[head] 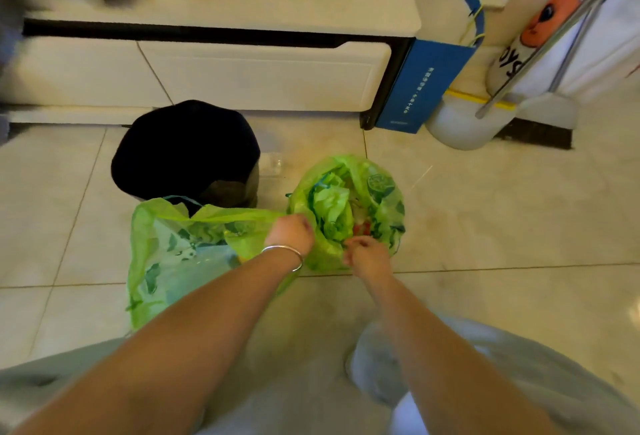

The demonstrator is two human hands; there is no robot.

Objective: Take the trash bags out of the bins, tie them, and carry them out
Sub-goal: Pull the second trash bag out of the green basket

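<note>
Two green trash bags are seen on the tiled floor (485,212) in front of a white cabinet (242,77) — a full, round bag (377,199) to the right and a looser bag (166,254) to the left, just before a black bin (183,150). The near rim of the full bag is gripped by the left hand (292,232), fingers curled. The right hand (367,256) is held at the same rim with fingers bent — whether plastic is pinched cannot be told.
</note>
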